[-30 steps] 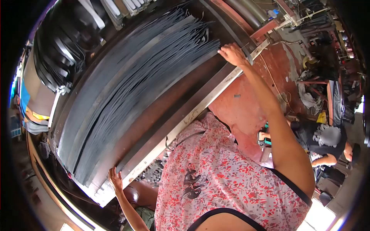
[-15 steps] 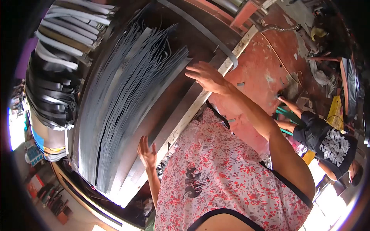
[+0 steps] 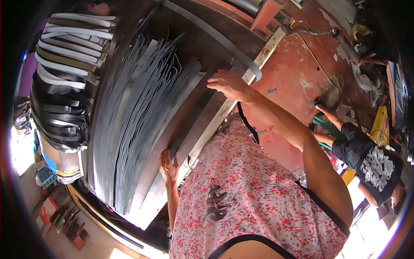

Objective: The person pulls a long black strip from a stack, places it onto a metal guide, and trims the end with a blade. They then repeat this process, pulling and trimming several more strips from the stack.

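Long thin dark grey strips [image 3: 142,90] lie side by side in a broad bundle on a dark tabletop [image 3: 179,110], their far ends loose and uneven. At the near side of the table, my left hand [image 3: 168,166] has its fingertips on the dark surface by a flat strip, thumb apart. Farther along the same edge, my right hand [image 3: 230,85] hovers over or touches the surface, fingers slightly bent, just right of the bundle's far end. Nothing shows in either hand. Whether the right fingertips make contact is hard to tell.
White strips [image 3: 79,32] and black strips [image 3: 60,112] hang in a stack at left. A pale wooden rail [image 3: 215,118] borders the table, with a curved grey band [image 3: 220,36] across its far end. Another person [image 3: 362,157] is at right on the red floor [image 3: 293,82].
My left hand has lowered from a raised, spread pose onto the surface. My right hand's fingers have drawn closer together and bent downward. The view has shifted slightly.
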A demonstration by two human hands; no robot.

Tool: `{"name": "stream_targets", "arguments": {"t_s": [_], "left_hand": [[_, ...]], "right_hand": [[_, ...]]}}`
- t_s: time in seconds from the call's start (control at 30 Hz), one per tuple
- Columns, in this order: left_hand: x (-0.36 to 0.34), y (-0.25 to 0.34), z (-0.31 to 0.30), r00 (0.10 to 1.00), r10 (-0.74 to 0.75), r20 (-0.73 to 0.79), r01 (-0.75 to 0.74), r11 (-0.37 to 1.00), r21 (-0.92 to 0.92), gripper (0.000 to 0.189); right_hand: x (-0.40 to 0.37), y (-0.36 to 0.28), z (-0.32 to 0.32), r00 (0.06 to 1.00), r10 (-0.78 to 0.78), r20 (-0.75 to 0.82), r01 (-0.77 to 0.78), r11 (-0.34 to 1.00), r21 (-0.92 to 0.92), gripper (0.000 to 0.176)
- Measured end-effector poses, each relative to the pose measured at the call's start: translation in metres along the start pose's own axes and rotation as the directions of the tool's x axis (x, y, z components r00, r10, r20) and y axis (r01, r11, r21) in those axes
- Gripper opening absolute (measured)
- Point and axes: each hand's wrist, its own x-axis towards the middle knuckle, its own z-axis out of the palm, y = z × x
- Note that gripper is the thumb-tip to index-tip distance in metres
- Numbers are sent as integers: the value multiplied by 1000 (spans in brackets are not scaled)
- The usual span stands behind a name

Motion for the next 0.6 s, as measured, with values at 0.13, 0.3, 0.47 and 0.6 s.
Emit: {"name": "stream_targets", "arguments": {"t_s": [0.13,0.3,0.47,0.6], "left_hand": [[4,14,1,1000,-24,-12,24,1000,-7,42],[2,19,8,999,-43,-31,43,999,-13,47],[7,38,-3,994,-59,-95,57,998,-27,48],[35,64,-6,985,-83,-151,69,993,-96,43]], "right_hand": [[-8,11,-4,997,10,-83,-3,996,92,43],[-6,14,-23,1000,22,-4,-22,991,129,38],[35,-3,-53,940,182,-288,-85,944,320,23],[94,20,-40,778,462,-426,-315,873,371,11]]}}
